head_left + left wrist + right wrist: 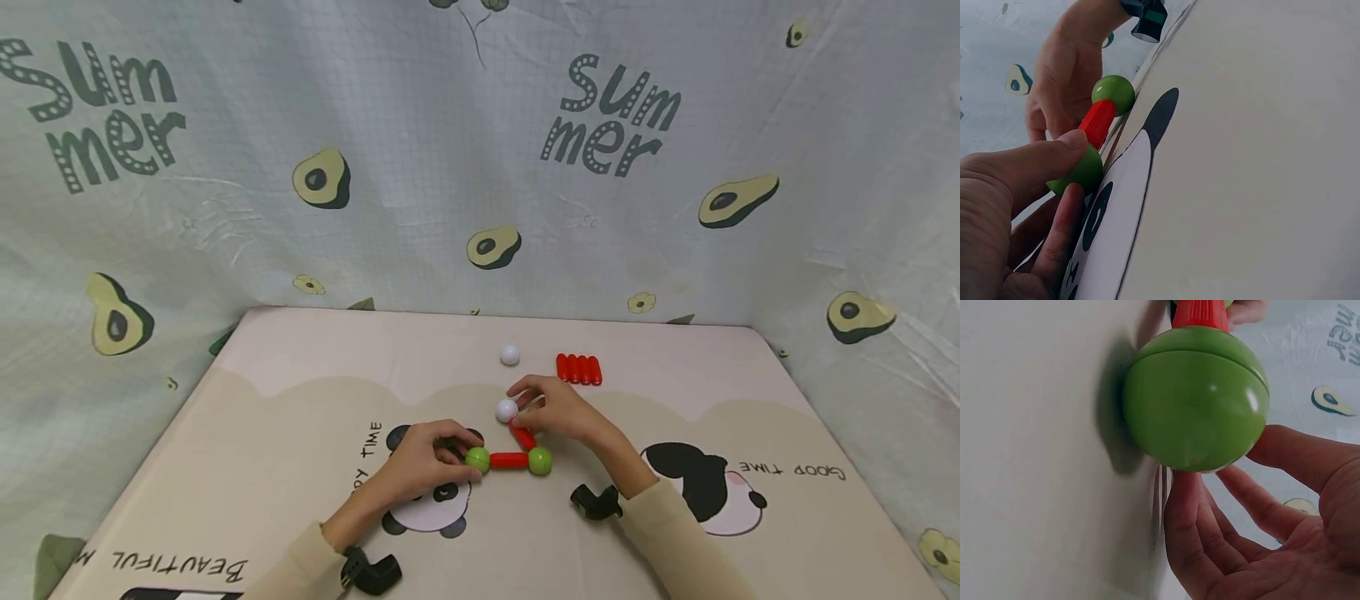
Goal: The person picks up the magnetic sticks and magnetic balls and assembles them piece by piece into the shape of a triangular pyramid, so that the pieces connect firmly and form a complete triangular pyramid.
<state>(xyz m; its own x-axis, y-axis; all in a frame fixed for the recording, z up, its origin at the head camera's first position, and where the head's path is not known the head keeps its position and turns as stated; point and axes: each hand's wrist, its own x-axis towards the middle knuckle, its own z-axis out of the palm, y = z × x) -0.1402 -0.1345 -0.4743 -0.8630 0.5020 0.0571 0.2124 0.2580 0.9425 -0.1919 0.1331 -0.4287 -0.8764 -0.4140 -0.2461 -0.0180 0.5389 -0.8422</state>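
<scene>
My left hand (429, 457) pinches the left green ball (477, 458) between thumb and fingers. From that ball a red rod (510, 461) runs to a second green ball (540, 461), all low over the panda print. Another red rod (522, 436) slants up from the second green ball toward a white ball (506, 409). My right hand (558, 408) has its thumb and fingertips curled about the white ball, at the rod's upper end. In the right wrist view the near green ball (1197, 403) hides most of the white ball and the fingers' contact.
Farther back on the table lies a loose white ball (510, 355). Right of it, several red rods (578, 369) lie side by side. A printed cloth (405, 250) hangs behind the table's back edge. Each wrist wears a black camera mount (596, 502).
</scene>
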